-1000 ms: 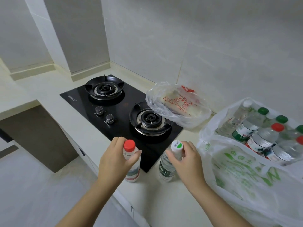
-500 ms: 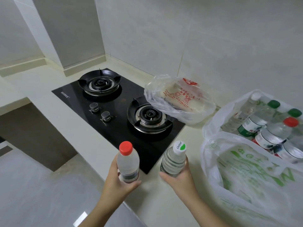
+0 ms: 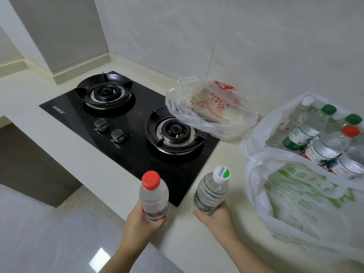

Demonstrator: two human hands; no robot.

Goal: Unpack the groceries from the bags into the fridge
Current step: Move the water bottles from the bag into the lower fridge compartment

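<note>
Right now each of the person's hands grips a small water bottle by its lower half, both lifted clear of the pale countertop (image 3: pixel 197 243) and held upright with a slight tilt. The left hand (image 3: pixel 141 219) is wrapped around the red-capped bottle (image 3: pixel 154 196), fingers curled around its base and label. The right hand (image 3: pixel 214 217) clasps the white-capped bottle (image 3: pixel 211 191), whose cap carries a green patch and printed lettering; it leans a little to the right. The two bottles sit side by side, apart from each other, above the front edge of the counter and just in front of the near corner of the black gas hob (image 3: pixel 126 134).

To the right, lying on the counter, a white plastic bag with green print (image 3: pixel 307 203) gapes open. More water bottles (image 3: pixel 319 142) are packed inside it, on their sides, with green, red and white caps showing at the mouth. Behind the hob's right burner (image 3: pixel 173 133), against the wall, rests a clear plastic bag with red print (image 3: pixel 212 109), its contents pale and flat; one edge of it overlaps the hob's back corner. The left burner (image 3: pixel 103 91) sits farther back, and two knobs (image 3: pixel 109 129) stand between the burners toward the front. No fridge appears from this angle.
</note>
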